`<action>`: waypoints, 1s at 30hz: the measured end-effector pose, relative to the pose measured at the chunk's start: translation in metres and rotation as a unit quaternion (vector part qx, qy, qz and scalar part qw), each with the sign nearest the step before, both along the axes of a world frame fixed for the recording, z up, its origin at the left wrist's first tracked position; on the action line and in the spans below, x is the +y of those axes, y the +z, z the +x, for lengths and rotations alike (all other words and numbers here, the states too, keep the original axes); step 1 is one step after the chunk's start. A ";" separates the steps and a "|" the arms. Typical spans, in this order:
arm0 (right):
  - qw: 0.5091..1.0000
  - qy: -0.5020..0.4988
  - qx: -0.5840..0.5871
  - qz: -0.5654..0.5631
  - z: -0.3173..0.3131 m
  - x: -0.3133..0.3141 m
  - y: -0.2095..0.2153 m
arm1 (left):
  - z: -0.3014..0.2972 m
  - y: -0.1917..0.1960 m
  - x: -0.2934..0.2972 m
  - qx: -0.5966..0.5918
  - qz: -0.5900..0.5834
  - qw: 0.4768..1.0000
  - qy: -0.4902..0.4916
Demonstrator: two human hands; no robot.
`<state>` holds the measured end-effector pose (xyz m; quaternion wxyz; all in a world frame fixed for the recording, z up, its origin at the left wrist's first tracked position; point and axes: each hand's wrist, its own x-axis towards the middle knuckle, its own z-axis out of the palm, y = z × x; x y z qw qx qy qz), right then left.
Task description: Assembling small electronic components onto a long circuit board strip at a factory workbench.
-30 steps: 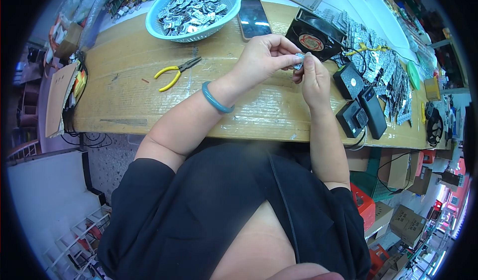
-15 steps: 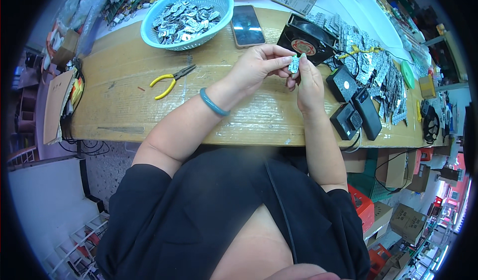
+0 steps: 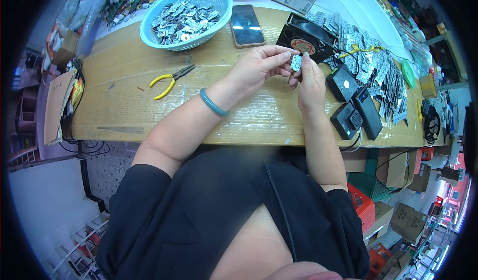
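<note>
Between my two hands, over the right half of the table, is a small pale circuit board [image 3: 296, 63] with dark marks on its face. My left hand [image 3: 264, 67], a bluish bangle on its wrist, pinches the board's left side with thumb and fingers. The thumb and fingers of my right hand [image 3: 309, 83] grip its right side. Just beyond them stands a black square fan [image 3: 306, 37]. A light-blue plastic basket [image 3: 149, 33] at the far left holds many similar small boards [image 3: 184, 23]. Yellow-handled pliers [image 3: 172, 80] lie open on the table, left of my left forearm.
Behind my hands lies a phone [image 3: 247, 25]. Black box-shaped devices [image 3: 347, 120] with cables sit right of my right hand. Beyond them spreads a heap of board panels [image 3: 368, 63], beside a white tray [image 3: 368, 11]. Brown cardboard [image 3: 119, 105] covers the table.
The small board has turned so more of its face shows, and it has shifted slightly up and right. Both hands keep their grip, with small finger movements.
</note>
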<state>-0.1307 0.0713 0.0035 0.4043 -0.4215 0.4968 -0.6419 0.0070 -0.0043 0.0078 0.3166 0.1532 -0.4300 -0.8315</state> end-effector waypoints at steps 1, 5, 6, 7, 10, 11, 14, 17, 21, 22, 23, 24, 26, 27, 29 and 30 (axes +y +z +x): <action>1.000 0.001 0.000 0.001 0.001 0.000 0.001 | 0.000 0.002 0.001 0.013 0.006 1.000 -0.006; 1.000 0.003 0.019 -0.021 0.003 0.003 0.002 | -0.001 -0.002 0.002 0.015 0.015 1.000 -0.016; 0.999 -0.003 0.026 -0.026 0.003 0.003 0.002 | -0.002 -0.002 0.002 0.013 0.014 1.000 -0.016; 0.999 -0.003 0.027 -0.025 0.003 0.003 0.002 | -0.002 -0.001 0.002 0.020 0.000 1.000 -0.017; 0.999 0.006 0.034 -0.042 0.001 0.002 0.001 | -0.002 0.000 0.001 0.028 -0.040 0.999 -0.013; 0.998 0.002 0.035 -0.044 0.002 0.001 0.001 | -0.002 0.000 0.000 0.029 -0.066 0.997 -0.009; 0.998 0.001 0.046 -0.047 0.004 -0.001 0.003 | 0.001 0.004 0.001 0.035 -0.060 0.997 0.016; 0.995 -0.019 0.085 -0.051 0.010 0.001 0.010 | 0.003 0.012 0.005 0.022 -0.089 0.996 0.012; 0.974 -0.060 0.203 -0.081 0.007 0.009 0.010 | 0.007 0.017 0.003 -0.005 -0.194 0.980 0.033; 0.965 -0.061 0.235 -0.096 0.009 0.009 0.009 | 0.012 0.021 0.006 -0.022 -0.218 0.975 0.046; 0.961 -0.063 0.248 -0.103 0.010 0.011 0.010 | 0.013 0.024 0.008 -0.034 -0.257 0.963 0.069; 0.957 -0.066 0.262 -0.110 0.012 0.011 0.011 | 0.017 0.026 0.010 -0.047 -0.295 0.950 0.090; 0.955 -0.065 0.265 -0.116 0.010 0.015 0.013 | 0.022 0.038 0.011 -0.049 -0.342 0.932 0.111; 0.948 -0.081 0.280 -0.128 0.007 0.015 0.011 | 0.028 0.046 0.009 -0.082 -0.432 0.880 0.177; 0.951 -0.134 0.247 -0.127 0.005 0.015 0.009 | 0.045 0.064 0.003 -0.094 -0.463 0.840 0.267; 0.951 -0.132 0.246 -0.130 0.005 0.013 0.011 | 0.055 0.074 -0.003 -0.097 -0.435 0.849 0.285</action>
